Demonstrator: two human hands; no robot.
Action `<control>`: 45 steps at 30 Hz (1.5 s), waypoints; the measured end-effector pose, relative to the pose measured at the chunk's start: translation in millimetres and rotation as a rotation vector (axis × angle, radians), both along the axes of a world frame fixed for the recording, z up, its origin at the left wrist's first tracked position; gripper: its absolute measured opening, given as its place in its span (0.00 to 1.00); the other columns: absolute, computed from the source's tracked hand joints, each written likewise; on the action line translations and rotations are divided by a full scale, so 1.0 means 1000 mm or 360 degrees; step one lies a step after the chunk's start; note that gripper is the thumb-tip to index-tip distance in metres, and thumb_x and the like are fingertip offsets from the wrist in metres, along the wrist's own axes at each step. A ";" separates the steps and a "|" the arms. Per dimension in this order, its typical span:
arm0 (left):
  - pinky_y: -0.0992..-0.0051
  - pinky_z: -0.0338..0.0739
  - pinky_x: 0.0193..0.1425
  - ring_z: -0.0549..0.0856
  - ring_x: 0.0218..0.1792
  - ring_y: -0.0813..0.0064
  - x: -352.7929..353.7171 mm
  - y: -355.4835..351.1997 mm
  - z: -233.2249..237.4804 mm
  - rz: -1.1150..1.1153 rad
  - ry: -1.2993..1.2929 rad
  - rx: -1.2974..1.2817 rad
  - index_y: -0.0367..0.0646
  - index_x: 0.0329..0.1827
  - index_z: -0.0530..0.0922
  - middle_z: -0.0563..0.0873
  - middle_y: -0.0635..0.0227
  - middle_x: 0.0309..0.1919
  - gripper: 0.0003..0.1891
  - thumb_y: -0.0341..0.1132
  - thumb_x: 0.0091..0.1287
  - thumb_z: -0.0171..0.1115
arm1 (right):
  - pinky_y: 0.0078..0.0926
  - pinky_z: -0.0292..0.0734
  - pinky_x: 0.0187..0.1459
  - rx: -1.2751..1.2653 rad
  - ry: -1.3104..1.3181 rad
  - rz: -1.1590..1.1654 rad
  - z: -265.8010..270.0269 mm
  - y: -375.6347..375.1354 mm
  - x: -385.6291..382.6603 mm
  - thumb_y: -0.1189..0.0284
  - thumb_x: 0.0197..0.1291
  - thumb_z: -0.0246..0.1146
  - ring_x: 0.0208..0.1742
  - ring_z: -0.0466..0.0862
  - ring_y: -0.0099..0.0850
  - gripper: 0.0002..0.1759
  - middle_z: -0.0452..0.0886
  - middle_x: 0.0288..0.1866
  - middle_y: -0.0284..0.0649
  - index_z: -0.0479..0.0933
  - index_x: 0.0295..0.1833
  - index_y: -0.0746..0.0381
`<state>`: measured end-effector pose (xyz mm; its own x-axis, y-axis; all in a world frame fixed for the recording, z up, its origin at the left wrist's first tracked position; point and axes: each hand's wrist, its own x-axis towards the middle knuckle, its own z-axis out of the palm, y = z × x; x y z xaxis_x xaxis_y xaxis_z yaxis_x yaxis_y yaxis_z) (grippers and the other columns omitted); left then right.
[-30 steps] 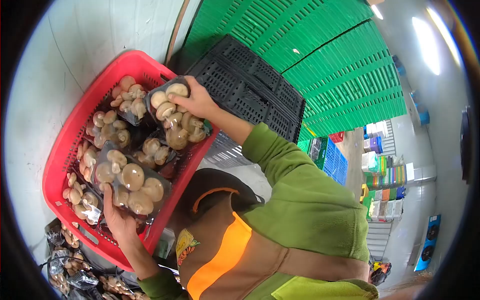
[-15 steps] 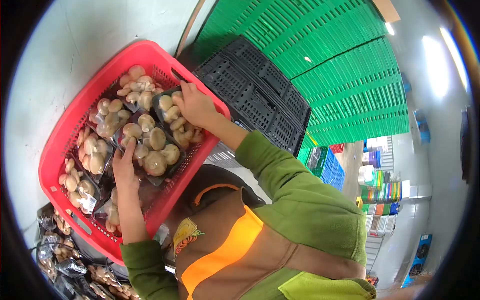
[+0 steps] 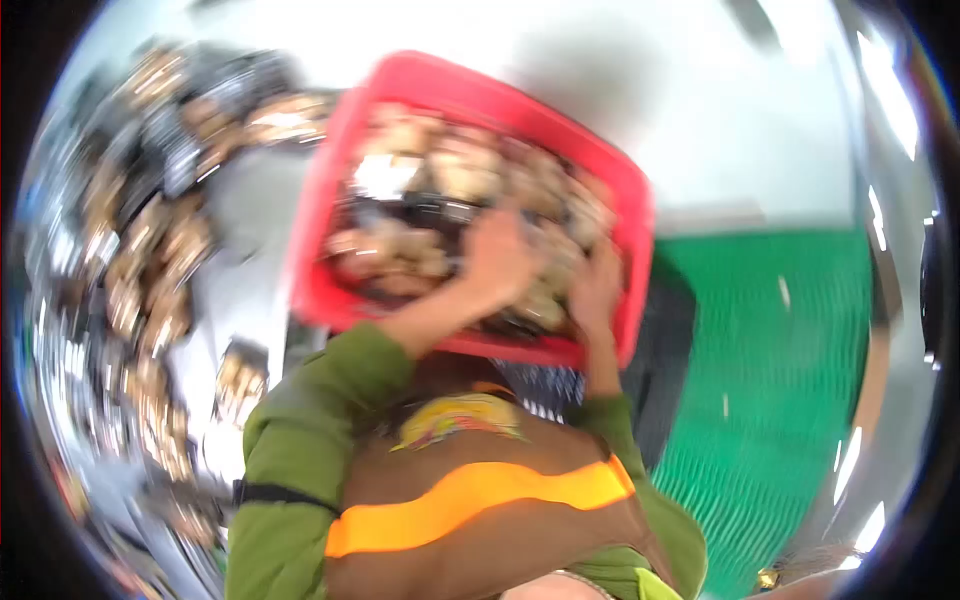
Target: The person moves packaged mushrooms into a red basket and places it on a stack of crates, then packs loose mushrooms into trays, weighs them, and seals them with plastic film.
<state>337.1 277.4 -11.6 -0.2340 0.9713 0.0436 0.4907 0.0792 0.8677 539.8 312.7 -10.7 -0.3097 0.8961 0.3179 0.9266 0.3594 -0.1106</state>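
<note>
A red basket point(image 3: 640, 215) holds several packs of pale brown-capped mushrooms point(image 3: 465, 165) in dark trays with clear film. My left hand point(image 3: 500, 255) reaches into the basket from its near side, over the packs. Close to the basket's right wall is my right hand point(image 3: 597, 285). One mushroom pack point(image 3: 548, 285) lies between my two hands, and both seem to touch it. Motion smears the fingers of both hands, so their grip cannot be made out.
More mushroom packs point(image 3: 160, 290) lie in a curve on the pale surface point(image 3: 255, 210) to the left. Green crates point(image 3: 780, 380) are stacked at the right. A dark crate point(image 3: 665, 345) stands beside the basket. A light wall point(image 3: 740, 140) is behind.
My view has swung left, so the basket shows further right and turned, and the loose packs on the left come into sight. Both hands remain inside the basket at the packs.
</note>
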 end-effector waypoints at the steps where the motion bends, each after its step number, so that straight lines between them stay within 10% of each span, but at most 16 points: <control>1: 0.53 0.69 0.59 0.75 0.52 0.45 -0.023 -0.016 0.027 -0.0090 -0.0101 0.0120 0.29 0.61 0.65 0.77 0.43 0.47 0.34 0.47 0.59 0.60 | 0.45 0.65 0.62 -0.0090 0.0232 0.0070 0.005 0.003 -0.007 0.70 0.59 0.57 0.59 0.72 0.53 0.29 0.71 0.61 0.57 0.65 0.64 0.71; 7: 0.76 0.79 0.41 0.82 0.33 0.77 -0.151 -0.133 0.042 0.0514 -0.0803 0.0808 0.35 0.53 0.75 0.82 0.66 0.35 0.17 0.25 0.61 0.64 | 0.45 0.57 0.68 -0.0356 0.0110 -0.0248 0.014 0.013 0.004 0.64 0.65 0.56 0.68 0.63 0.55 0.29 0.65 0.65 0.61 0.64 0.67 0.68; 9: 0.76 0.78 0.39 0.83 0.34 0.75 -0.209 -0.188 0.024 0.1196 -0.0190 0.0702 0.39 0.45 0.79 0.84 0.64 0.38 0.09 0.26 0.63 0.61 | 0.42 0.62 0.65 -0.0050 -0.0154 -0.0046 0.048 0.014 -0.044 0.65 0.65 0.58 0.65 0.69 0.51 0.28 0.68 0.64 0.58 0.65 0.66 0.68; 13: 0.75 0.77 0.43 0.83 0.39 0.75 -0.319 -0.337 -0.057 0.2264 0.0271 0.0458 0.38 0.52 0.76 0.84 0.65 0.40 0.15 0.32 0.64 0.64 | 0.28 0.72 0.57 -0.0763 0.0657 0.0578 0.106 -0.039 -0.226 0.72 0.64 0.59 0.56 0.78 0.34 0.20 0.78 0.56 0.45 0.72 0.60 0.66; 15: 0.68 0.73 0.54 0.81 0.49 0.63 -0.360 -0.417 -0.084 0.2594 0.0732 -0.0073 0.34 0.55 0.74 0.82 0.56 0.49 0.26 0.41 0.60 0.69 | 0.27 0.73 0.55 -0.1098 0.0760 0.1465 0.090 -0.080 -0.307 0.75 0.61 0.62 0.51 0.80 0.31 0.18 0.81 0.49 0.42 0.74 0.56 0.65; 17: 0.60 0.66 0.63 0.74 0.60 0.51 -0.387 -0.459 -0.087 0.2606 0.0995 -0.0968 0.36 0.66 0.66 0.76 0.47 0.56 0.40 0.55 0.57 0.67 | 0.33 0.72 0.57 -0.1490 0.0592 0.1922 0.052 -0.133 -0.375 0.69 0.59 0.64 0.55 0.78 0.40 0.22 0.78 0.53 0.48 0.72 0.57 0.66; 21: 0.62 0.69 0.62 0.75 0.59 0.49 -0.424 -0.493 -0.118 0.2120 0.0367 -0.1066 0.36 0.70 0.62 0.77 0.42 0.56 0.49 0.60 0.51 0.69 | 0.39 0.68 0.61 -0.1453 -0.0436 0.2485 -0.039 -0.230 -0.454 0.63 0.54 0.65 0.60 0.72 0.46 0.32 0.73 0.56 0.50 0.67 0.62 0.68; 25: 0.60 0.74 0.55 0.80 0.55 0.53 -0.418 -0.480 -0.111 0.1872 0.0683 -0.1398 0.38 0.68 0.64 0.79 0.53 0.56 0.51 0.60 0.44 0.73 | 0.40 0.70 0.57 -0.1259 -0.0836 0.2512 -0.095 -0.263 -0.469 0.53 0.48 0.66 0.54 0.75 0.44 0.29 0.79 0.47 0.45 0.77 0.51 0.63; 30: 0.62 0.75 0.53 0.81 0.49 0.55 -0.419 -0.509 -0.132 0.1743 0.0376 -0.1379 0.36 0.62 0.69 0.80 0.49 0.50 0.41 0.59 0.52 0.65 | 0.34 0.71 0.25 -0.1566 -0.0968 0.2613 -0.171 -0.280 -0.490 0.48 0.34 0.73 0.24 0.78 0.33 0.16 0.81 0.19 0.35 0.84 0.20 0.48; 31: 0.62 0.75 0.52 0.81 0.48 0.57 -0.419 -0.511 -0.119 0.1725 0.0470 -0.1439 0.37 0.62 0.70 0.80 0.50 0.50 0.37 0.56 0.57 0.62 | 0.30 0.72 0.26 -0.1710 0.0294 0.3228 -0.171 -0.254 -0.469 0.52 0.36 0.75 0.24 0.79 0.31 0.15 0.83 0.20 0.34 0.86 0.25 0.51; 33: 0.64 0.76 0.50 0.80 0.47 0.60 -0.395 -0.503 -0.075 0.1782 0.0590 -0.1661 0.37 0.64 0.71 0.79 0.52 0.49 0.30 0.51 0.66 0.56 | 0.33 0.77 0.35 -0.2128 -0.0641 0.2790 -0.160 -0.270 -0.482 0.52 0.27 0.79 0.34 0.82 0.32 0.24 0.85 0.34 0.35 0.86 0.30 0.56; 35: 0.64 0.75 0.57 0.82 0.49 0.62 -0.379 -0.506 -0.036 0.0910 0.0282 -0.0471 0.42 0.62 0.73 0.82 0.61 0.51 0.26 0.42 0.63 0.63 | 0.34 0.79 0.39 -0.1970 -0.1403 0.2367 -0.130 -0.285 -0.495 0.54 0.27 0.80 0.39 0.84 0.34 0.28 0.87 0.37 0.34 0.86 0.35 0.59; 40: 0.65 0.74 0.58 0.80 0.51 0.62 -0.355 -0.459 0.015 0.1283 0.0195 -0.0651 0.38 0.63 0.71 0.80 0.58 0.53 0.30 0.46 0.61 0.63 | 0.38 0.78 0.32 -0.0962 -0.0435 0.2529 -0.024 -0.251 -0.451 0.52 0.27 0.75 0.31 0.85 0.41 0.27 0.85 0.28 0.34 0.82 0.32 0.60; 45: 0.65 0.72 0.59 0.79 0.53 0.62 -0.366 -0.398 0.047 0.1281 -0.0158 -0.0389 0.34 0.64 0.69 0.78 0.54 0.55 0.35 0.50 0.59 0.64 | 0.39 0.75 0.34 -0.1431 0.0503 0.1833 0.113 -0.099 -0.336 0.51 0.29 0.76 0.35 0.83 0.48 0.43 0.82 0.30 0.39 0.71 0.53 0.61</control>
<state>-28.5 -120.5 35.1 -0.8498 0.4864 -0.2033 0.1267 0.5628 0.8168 204.0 213.7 102.4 -0.9898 0.1422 -0.0061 0.0858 0.5620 -0.8227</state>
